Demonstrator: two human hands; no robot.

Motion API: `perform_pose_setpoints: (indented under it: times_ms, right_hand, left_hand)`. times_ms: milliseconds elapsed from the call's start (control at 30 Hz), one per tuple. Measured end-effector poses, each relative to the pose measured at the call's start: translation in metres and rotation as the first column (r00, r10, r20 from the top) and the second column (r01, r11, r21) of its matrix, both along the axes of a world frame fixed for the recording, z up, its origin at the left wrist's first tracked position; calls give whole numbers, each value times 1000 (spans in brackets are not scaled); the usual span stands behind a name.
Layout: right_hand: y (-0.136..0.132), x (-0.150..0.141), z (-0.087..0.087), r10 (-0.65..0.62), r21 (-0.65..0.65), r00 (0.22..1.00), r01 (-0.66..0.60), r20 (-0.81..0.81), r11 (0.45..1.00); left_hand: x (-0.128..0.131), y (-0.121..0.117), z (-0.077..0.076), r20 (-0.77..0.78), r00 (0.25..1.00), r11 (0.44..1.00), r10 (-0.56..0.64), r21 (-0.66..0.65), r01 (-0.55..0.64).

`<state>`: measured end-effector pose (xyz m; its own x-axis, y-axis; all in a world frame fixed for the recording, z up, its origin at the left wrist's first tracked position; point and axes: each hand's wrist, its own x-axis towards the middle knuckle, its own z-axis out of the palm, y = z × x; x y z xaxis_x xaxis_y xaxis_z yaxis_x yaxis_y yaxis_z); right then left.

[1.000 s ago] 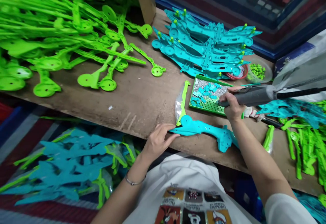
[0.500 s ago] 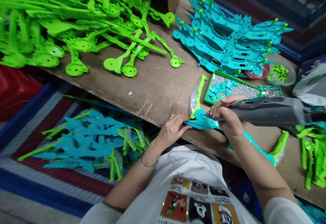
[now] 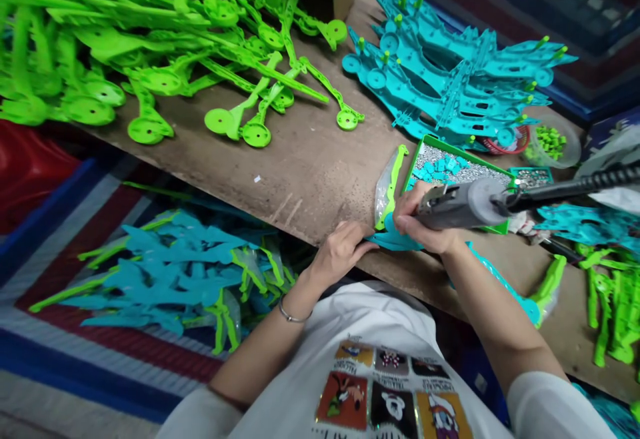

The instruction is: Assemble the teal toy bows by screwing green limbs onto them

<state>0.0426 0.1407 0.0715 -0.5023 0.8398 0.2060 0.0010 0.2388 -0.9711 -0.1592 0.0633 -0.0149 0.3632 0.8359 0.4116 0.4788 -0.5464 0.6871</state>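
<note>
My left hand (image 3: 344,250) pinches the left tip of a turquoise plastic part (image 3: 397,239) at the table's front edge. A grey power screwdriver (image 3: 463,204) with a black coiled cord is in the closed fingers of my right hand (image 3: 424,224), right over that part. My right hand hides the tool's tip and the middle of the part. Joined at or lying against the part's round end is a lime-green arm with a clear panel (image 3: 389,187). Beyond my right forearm, another green arm with a clear panel (image 3: 550,286) sticks out.
A green tray (image 3: 413,167) of screws and turquoise pieces stands behind the tool. Stacked turquoise frames (image 3: 440,79) lie at the back, a pile of green arms (image 3: 165,46) at the left. Below the table's left edge is a heap of turquoise and green parts (image 3: 180,272).
The screwdriver has swung from lying nearly flat to a steeper stance, its back end towards the camera. My right hand has moved left over the part; my left hand keeps its hold.
</note>
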Motion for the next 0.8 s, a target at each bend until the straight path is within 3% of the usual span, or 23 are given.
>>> perform_pose_setpoints:
  times_ms: [67,133,233,300,500,700,767,800]
  right_hand:
    - [0,2,2,-9,3,1000,9,-13,1000]
    - [-2,8,7,-171,-10,980,171,-101,985]
    - [-8,30,15,-462,-19,856,471,-234,882]
    - [-13,52,19,-559,-1,800,573,-220,820]
    - [-24,109,7,-654,-24,753,654,-76,756]
    - [-30,126,7,-675,76,738,673,12,736]
    - [-41,125,11,-725,209,688,712,-22,670]
    - [-50,123,12,-770,287,632,755,-84,589]
  left_hand:
    - [-1,0,1,-6,1000,1000,7,-17,-7]
    - [-1,1,1,-5,1000,1000,11,-21,-11]
    - [-3,1,0,5,1000,1000,11,-1,-11]
    - [-4,1,0,4,1000,1000,10,-10,-10]
    - [-7,2,0,5,1000,998,18,-64,-18]
    - [-6,-2,1,32,999,993,21,-117,-17]
    - [-6,-5,3,52,998,990,21,-140,-14]
    - [-7,-7,4,70,997,987,27,-159,-16]
